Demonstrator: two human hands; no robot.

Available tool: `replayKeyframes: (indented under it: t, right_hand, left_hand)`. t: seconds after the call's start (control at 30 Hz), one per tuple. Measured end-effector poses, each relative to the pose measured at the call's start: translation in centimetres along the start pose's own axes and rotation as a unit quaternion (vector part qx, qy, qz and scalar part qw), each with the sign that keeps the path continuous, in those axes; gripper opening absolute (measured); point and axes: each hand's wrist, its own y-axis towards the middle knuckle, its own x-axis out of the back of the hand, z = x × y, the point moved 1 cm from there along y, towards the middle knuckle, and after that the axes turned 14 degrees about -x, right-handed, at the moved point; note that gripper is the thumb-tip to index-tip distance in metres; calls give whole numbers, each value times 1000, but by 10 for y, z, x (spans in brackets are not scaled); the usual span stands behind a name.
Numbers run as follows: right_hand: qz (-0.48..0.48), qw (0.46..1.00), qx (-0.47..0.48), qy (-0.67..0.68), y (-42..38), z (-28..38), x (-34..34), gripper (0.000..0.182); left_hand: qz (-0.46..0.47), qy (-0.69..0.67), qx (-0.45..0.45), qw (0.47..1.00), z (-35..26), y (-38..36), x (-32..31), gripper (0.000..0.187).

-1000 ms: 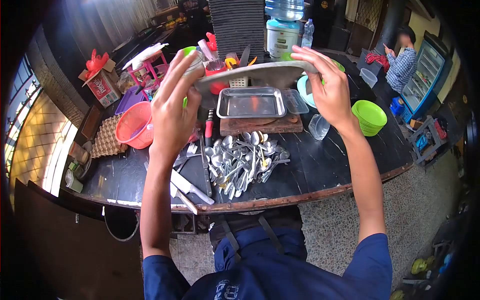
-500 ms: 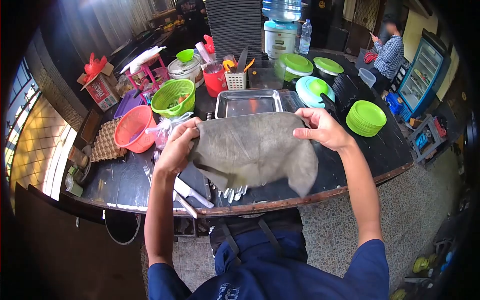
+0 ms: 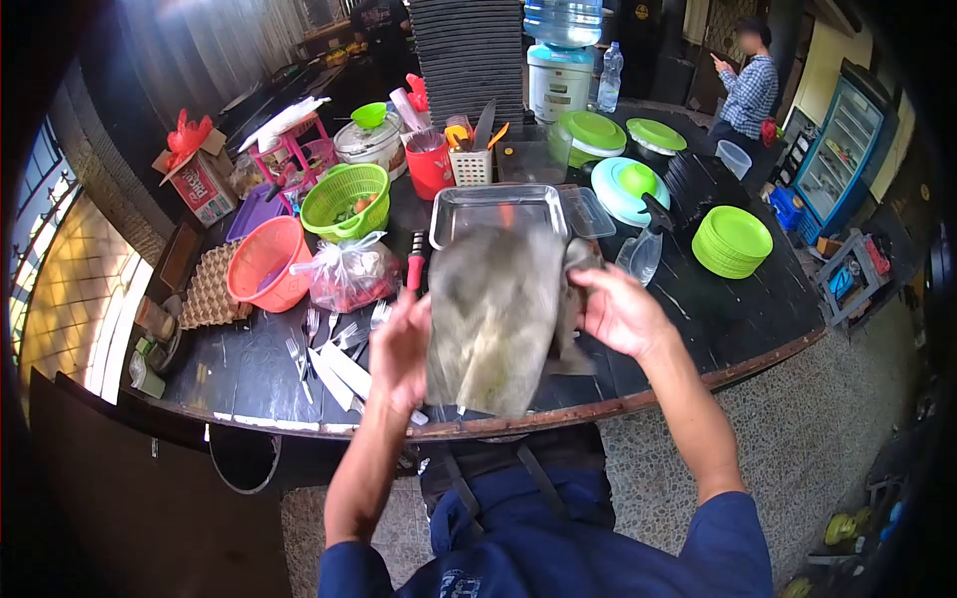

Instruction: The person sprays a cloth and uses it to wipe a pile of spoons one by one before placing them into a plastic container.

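Head view, looking down on a dark curved surface [image 3: 698,329]. A grey cloth [image 3: 493,319] hangs in the air at the centre of the frame, blurred, held above the near edge of the surface and in front of whatever lies below it. The left hand [image 3: 401,351] meets the cloth's 9 o'clock edge with fingers curled and thumb apart; whether it pinches the fabric or only presses against it cannot be told through the blur. The right hand [image 3: 620,311] closes on a bunched fold at the cloth's 3 o'clock edge, fingers curled round the fabric. With support at both sides, the cloth falls as a narrow vertical panel, not a heap.

At 12 o'clock of the cloth lies a steel tray [image 3: 495,209], flat and open side up. At 10 o'clock sits a tied plastic bag [image 3: 346,274] with red contents, just beside an orange basket [image 3: 264,261] and a green colander [image 3: 345,199]. Forks [image 3: 317,329] and knives [image 3: 339,371] lie loose at 9 o'clock, near the left hand. At 2 o'clock stands a stack of green plates [image 3: 733,239], well apart from the hands. At far 1 o'clock, beyond the surface, another person in a checked shirt [image 3: 750,92] stands.
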Motion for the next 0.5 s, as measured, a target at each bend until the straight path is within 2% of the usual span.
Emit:
replayKeyframes:
  t: [0.03, 0.07, 0.1, 0.17, 0.23, 0.3, 0.33, 0.37, 0.43, 0.5]
  right_hand:
    - [4, 999, -36, 12, 2, -7, 1, 24]
    - [7, 999, -34, 3, 4, -11, 8, 27]
    - [12, 999, -35, -2, 1, -10, 13, 30]
    - [28, 1000, -11, 0, -2, -3, 16, 30]
    - [19, 999, 0, 34, -3, 1, 17, 37]
    - [59, 985, 82, -143, -4, -3, 22, 46]
    - [55, 980, 35, -191, -5, -3, 24, 55]
    - [41, 971, 19, -235, -5, -4, 26, 53]
    - [-2, 962, 26, -270, 0, -1, 34, 50]
    - [-32, 971, 48, -233, 3, 5, 43, 44]
  left_hand:
    - [-34, 62, -5, 997, 11, -6, 2, 56]
    - [-80, 59, 70, 993, 13, -8, 8, 54]
    - [-80, 68, 42, 994, 16, -8, -4, 55]
    - [-103, 10, 78, 992, 15, -7, 19, 54]
    - [-130, 21, 86, 988, 11, -8, 29, 52]
    - [-160, 25, 116, 980, 7, -7, 33, 51]
    - [-165, 65, 118, 977, 8, -5, 39, 56]
    - [-163, 66, 118, 977, 9, -4, 42, 56]
    - [-125, 197, 96, 968, 12, -6, 45, 64]
    - [-131, 218, 96, 962, 7, -9, 42, 68]
